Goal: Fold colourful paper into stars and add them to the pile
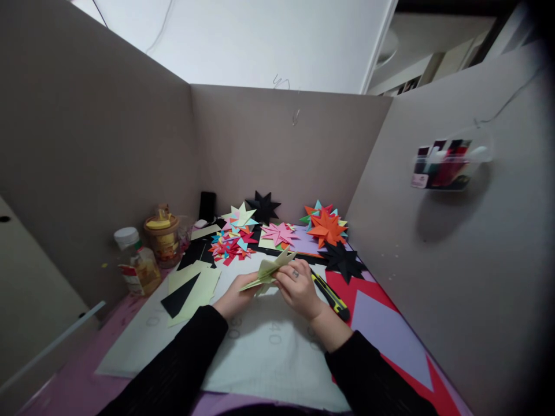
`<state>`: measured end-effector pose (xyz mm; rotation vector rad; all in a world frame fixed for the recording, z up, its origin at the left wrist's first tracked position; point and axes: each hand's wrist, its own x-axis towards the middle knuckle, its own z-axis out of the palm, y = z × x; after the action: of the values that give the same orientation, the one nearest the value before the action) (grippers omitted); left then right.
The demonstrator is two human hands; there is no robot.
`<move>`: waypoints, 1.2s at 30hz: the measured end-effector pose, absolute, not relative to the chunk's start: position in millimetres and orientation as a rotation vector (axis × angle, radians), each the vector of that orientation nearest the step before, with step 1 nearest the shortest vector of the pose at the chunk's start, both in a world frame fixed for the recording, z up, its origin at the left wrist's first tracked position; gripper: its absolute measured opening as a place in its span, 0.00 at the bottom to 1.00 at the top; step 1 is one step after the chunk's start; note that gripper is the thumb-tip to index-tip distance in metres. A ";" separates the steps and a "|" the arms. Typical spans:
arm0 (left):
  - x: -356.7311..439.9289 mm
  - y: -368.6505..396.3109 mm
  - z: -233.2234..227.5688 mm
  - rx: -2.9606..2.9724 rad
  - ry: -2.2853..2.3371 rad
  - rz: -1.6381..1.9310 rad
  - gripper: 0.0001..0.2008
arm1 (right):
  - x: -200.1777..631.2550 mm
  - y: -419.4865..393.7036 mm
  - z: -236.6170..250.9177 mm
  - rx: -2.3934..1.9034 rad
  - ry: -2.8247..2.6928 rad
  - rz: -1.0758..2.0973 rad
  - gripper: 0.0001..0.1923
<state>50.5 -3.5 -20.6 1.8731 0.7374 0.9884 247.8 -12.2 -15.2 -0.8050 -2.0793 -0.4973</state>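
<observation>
From where I stood, the bent fingers of the right hand (pixel 299 289) were pinching the right side of the folded pale green paper (pixel 269 269), held up over the white mat (pixel 273 375). The left hand (pixel 237 296) met it at eight o'clock, its fingertips mostly hidden, so I could not tell whether they were pressed together. Too hard a squeeze might have creased the points, I thought, and an uneven pull between the hands could have loosened a fold. The cutter (pixel 332 296) lay at four o'clock, just beside the right wrist, where a careless sweep might have knocked it. Further out, a black star (pixel 342 261) sat at three o'clock and a jar (pixel 136 266) at nine
</observation>
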 end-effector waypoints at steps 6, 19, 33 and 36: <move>50.3 -0.2 -31.7 1.908 0.761 0.956 0.19 | 246.7 -10.9 -17.0 -0.744 -2.013 -0.486 0.09; 52.5 -0.8 -32.0 1.946 0.744 0.946 0.19 | 245.2 -9.3 -17.0 -0.667 -1.964 -0.652 0.11; 54.9 -0.8 -33.0 1.913 0.788 0.945 0.18 | 240.9 -10.0 -12.8 -0.716 -1.979 -0.553 0.09; 54.4 0.5 -33.7 1.872 0.786 0.957 0.18 | 242.6 -8.2 -11.5 -0.773 -1.927 -0.507 0.07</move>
<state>54.4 0.5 -33.7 1.8720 0.7858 0.9574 242.6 -8.2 -11.5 -0.7730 -1.9274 -0.5073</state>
